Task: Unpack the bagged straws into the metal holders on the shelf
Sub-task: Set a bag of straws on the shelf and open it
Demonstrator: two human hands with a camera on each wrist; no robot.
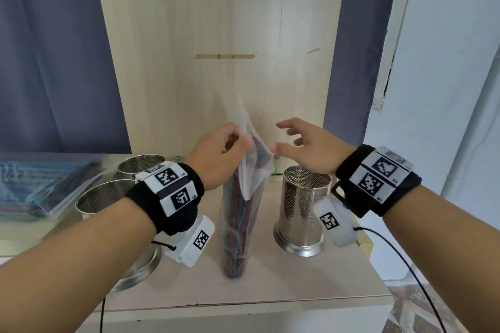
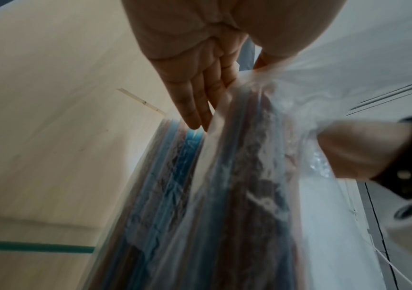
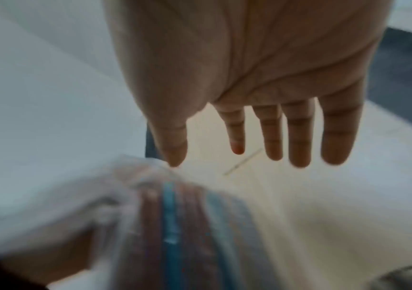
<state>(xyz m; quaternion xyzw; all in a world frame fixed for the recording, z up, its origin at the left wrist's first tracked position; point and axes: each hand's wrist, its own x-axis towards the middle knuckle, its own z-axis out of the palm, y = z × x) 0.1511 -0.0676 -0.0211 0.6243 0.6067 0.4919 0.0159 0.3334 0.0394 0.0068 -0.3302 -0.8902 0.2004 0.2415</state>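
Note:
A clear plastic bag [image 1: 238, 222] of red and blue straws stands upright on the wooden shelf [image 1: 284, 278]. My left hand [image 1: 224, 151] pinches the bag's loose top flap [image 1: 244, 127] between thumb and fingers; in the left wrist view the left hand's fingers [image 2: 197, 106] lie along the bag [image 2: 224, 196]. My right hand [image 1: 300, 143] hovers just right of the bag's top with fingers spread and holds nothing; in the right wrist view the right hand's thumb tip [image 3: 175, 157] is close to the plastic [image 3: 150, 196]. A perforated metal holder [image 1: 303, 205] stands right of the bag.
Two more metal holders [image 1: 142, 165] [image 1: 105, 197] stand at the left, partly behind my left wrist. A flat pack of blue straws [image 1: 40, 186] lies at the far left. A wooden back panel [image 1: 216, 48] rises behind. The shelf's front edge [image 1: 243, 303] is near.

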